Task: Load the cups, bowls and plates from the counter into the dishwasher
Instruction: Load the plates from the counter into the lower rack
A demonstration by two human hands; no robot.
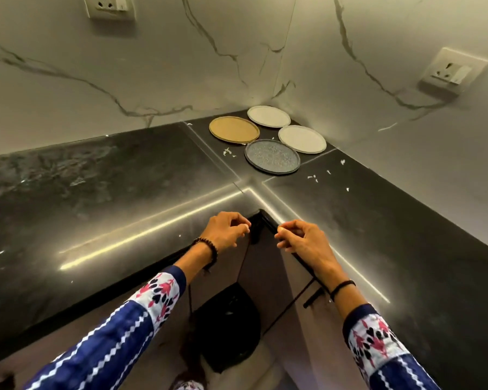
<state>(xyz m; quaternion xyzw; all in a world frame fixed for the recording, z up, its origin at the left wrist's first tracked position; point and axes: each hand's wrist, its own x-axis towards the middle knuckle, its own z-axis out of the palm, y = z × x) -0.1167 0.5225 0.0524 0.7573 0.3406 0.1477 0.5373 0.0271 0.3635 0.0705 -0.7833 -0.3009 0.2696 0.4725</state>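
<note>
**Plates (268, 116) wait in the far corner**

Your left hand (228, 232) and right hand (299, 239) hover loosely curled, empty, at the counter (124, 206) edge. Four lie flat straight ahead, well apart; the grey patterned plate (272, 156) is nearest, slightly toward your right.

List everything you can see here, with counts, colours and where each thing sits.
tan plate: one, tan, counter's back corner, leftmost
off-white plates: two, off-white, back corner, nearest the walls
grey-blue plate: one, patterned grey-blue, nearest of the four
counter: one, black, L-shaped
white flecks: several, white, scattered on the counter near the plates
wall sockets: two, white, one per marble wall
cabinet handle: one, black, below the counter, right
left hand: one, beaded bracelet, at the counter's inner corner, loosely curled, empty
right hand: one, black wristband, beside it, loosely curled, empty
</note>
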